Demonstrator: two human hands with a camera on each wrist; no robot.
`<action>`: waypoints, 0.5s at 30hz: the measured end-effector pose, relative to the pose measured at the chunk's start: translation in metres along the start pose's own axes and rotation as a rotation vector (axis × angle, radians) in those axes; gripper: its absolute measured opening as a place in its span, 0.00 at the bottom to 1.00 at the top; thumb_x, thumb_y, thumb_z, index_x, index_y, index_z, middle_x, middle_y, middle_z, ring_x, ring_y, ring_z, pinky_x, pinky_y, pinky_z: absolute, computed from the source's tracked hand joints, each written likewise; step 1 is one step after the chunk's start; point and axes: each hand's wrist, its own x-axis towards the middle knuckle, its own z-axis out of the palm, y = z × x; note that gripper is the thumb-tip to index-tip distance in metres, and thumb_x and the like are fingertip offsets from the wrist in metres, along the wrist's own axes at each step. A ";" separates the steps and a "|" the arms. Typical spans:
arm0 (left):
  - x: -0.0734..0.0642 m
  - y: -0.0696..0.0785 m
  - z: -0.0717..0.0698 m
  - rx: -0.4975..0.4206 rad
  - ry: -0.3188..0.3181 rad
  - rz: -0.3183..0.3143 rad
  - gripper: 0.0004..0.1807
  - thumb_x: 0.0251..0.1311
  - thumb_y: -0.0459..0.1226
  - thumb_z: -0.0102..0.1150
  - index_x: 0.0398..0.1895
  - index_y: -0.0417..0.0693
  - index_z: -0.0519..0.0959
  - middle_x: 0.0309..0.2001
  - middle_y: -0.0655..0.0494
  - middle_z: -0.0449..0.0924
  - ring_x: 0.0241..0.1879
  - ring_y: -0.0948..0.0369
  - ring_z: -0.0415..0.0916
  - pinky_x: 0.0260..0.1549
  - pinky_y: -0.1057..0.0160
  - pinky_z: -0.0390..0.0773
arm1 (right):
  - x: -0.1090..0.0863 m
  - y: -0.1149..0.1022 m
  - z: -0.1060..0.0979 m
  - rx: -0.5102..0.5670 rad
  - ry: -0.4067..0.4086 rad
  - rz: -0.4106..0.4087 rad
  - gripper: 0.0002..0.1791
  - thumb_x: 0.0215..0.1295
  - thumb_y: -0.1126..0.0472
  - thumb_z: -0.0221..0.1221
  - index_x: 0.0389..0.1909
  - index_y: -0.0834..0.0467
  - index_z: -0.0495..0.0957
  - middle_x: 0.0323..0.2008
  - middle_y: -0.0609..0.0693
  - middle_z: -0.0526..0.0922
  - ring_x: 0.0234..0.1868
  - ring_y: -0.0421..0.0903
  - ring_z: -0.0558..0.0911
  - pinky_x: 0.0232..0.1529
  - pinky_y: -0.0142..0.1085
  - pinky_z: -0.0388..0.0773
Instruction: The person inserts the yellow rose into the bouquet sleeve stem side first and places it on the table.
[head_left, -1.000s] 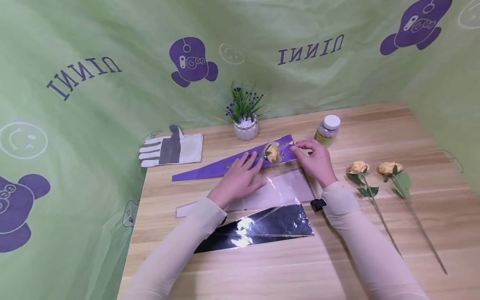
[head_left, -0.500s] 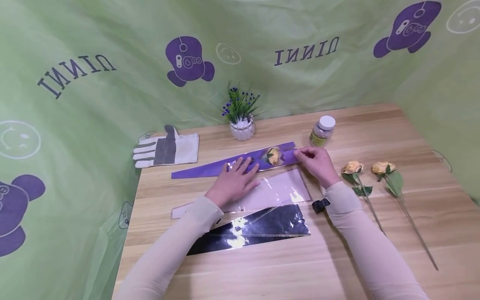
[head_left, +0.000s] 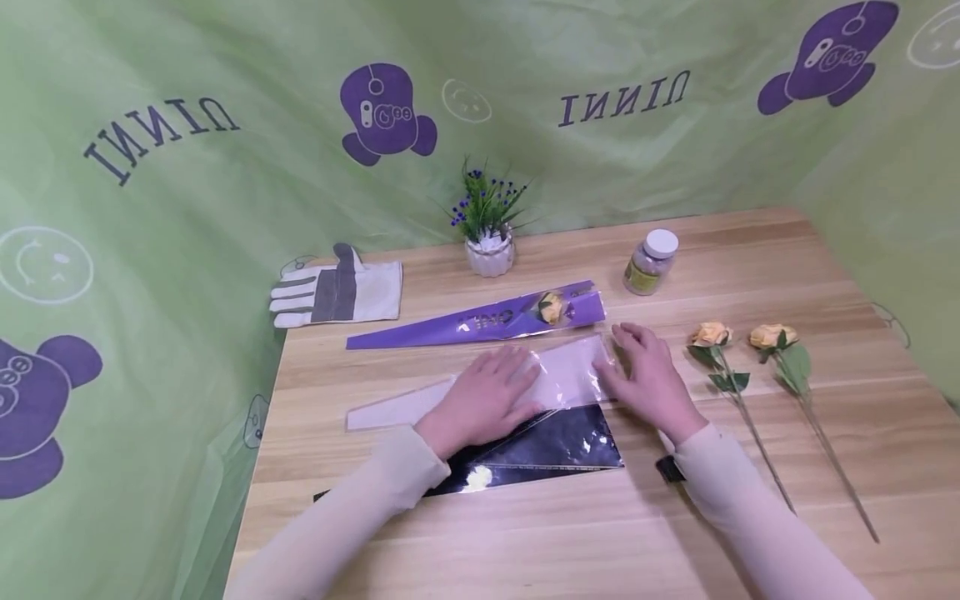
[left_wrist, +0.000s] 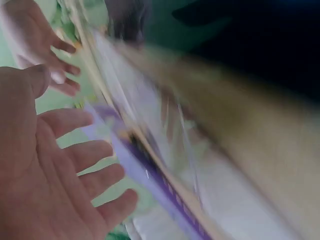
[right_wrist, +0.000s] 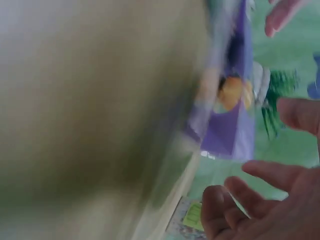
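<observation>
A purple tapered flower sleeve (head_left: 420, 332) lies on the table with a pale orange rose (head_left: 551, 307) showing inside its wide end. In front of it is a white sleeve (head_left: 401, 408) with clear plastic, then a glossy black sleeve (head_left: 543, 454). My left hand (head_left: 480, 398) is spread over the white and black sleeves, covering part of both. At the wide right end of the white sleeve is my right hand (head_left: 652, 379), fingers apart. Both wrist views show the fingers spread, with nothing held.
Two loose roses, one (head_left: 710, 335) beside another (head_left: 772, 337), lie with long stems at the right. At the back stand a potted plant (head_left: 491, 254) and a white-capped jar (head_left: 649, 265). A work glove (head_left: 337, 292) rests at the left, near the green curtain (head_left: 247, 75).
Both hands have left the purple sleeve and moved toward the front, over the white sleeve. The right hand has let go of the purple sleeve's wide end.
</observation>
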 end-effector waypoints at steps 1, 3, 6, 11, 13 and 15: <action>-0.002 0.006 0.001 -0.014 -0.018 0.014 0.39 0.75 0.64 0.28 0.80 0.55 0.56 0.80 0.46 0.46 0.78 0.47 0.41 0.72 0.43 0.48 | -0.007 0.001 0.001 -0.054 -0.019 -0.038 0.38 0.71 0.49 0.62 0.69 0.73 0.65 0.68 0.73 0.64 0.66 0.75 0.62 0.64 0.68 0.59; -0.005 0.015 0.003 -0.036 -0.044 0.025 0.38 0.75 0.65 0.29 0.80 0.56 0.59 0.80 0.47 0.48 0.78 0.48 0.43 0.72 0.43 0.51 | -0.020 0.002 0.002 -0.151 -0.070 -0.105 0.36 0.69 0.49 0.63 0.67 0.71 0.69 0.68 0.70 0.66 0.66 0.75 0.61 0.62 0.70 0.59; -0.007 0.023 0.008 -0.028 -0.079 0.024 0.38 0.75 0.65 0.29 0.79 0.58 0.61 0.79 0.49 0.50 0.78 0.49 0.46 0.71 0.43 0.54 | -0.037 0.002 0.002 -0.257 -0.150 -0.175 0.32 0.70 0.47 0.63 0.65 0.66 0.75 0.68 0.66 0.69 0.67 0.75 0.62 0.60 0.71 0.61; -0.012 0.034 0.012 -0.009 -0.107 0.039 0.37 0.75 0.65 0.28 0.78 0.58 0.64 0.79 0.51 0.51 0.78 0.50 0.46 0.71 0.44 0.55 | -0.061 -0.003 -0.003 -0.327 -0.204 -0.177 0.29 0.69 0.45 0.63 0.62 0.61 0.80 0.67 0.64 0.72 0.65 0.72 0.67 0.55 0.69 0.65; -0.013 0.038 0.011 0.004 -0.098 0.050 0.37 0.75 0.65 0.28 0.77 0.57 0.64 0.79 0.50 0.52 0.77 0.49 0.47 0.71 0.44 0.55 | -0.067 -0.004 -0.005 -0.329 -0.205 -0.170 0.28 0.68 0.45 0.64 0.61 0.60 0.80 0.67 0.64 0.72 0.65 0.71 0.68 0.55 0.68 0.65; -0.011 0.042 0.009 0.018 -0.085 0.059 0.37 0.75 0.65 0.28 0.77 0.57 0.64 0.79 0.50 0.52 0.77 0.50 0.47 0.71 0.45 0.54 | -0.070 -0.005 -0.007 -0.325 -0.203 -0.167 0.28 0.68 0.45 0.64 0.61 0.60 0.80 0.68 0.65 0.71 0.65 0.70 0.67 0.55 0.68 0.64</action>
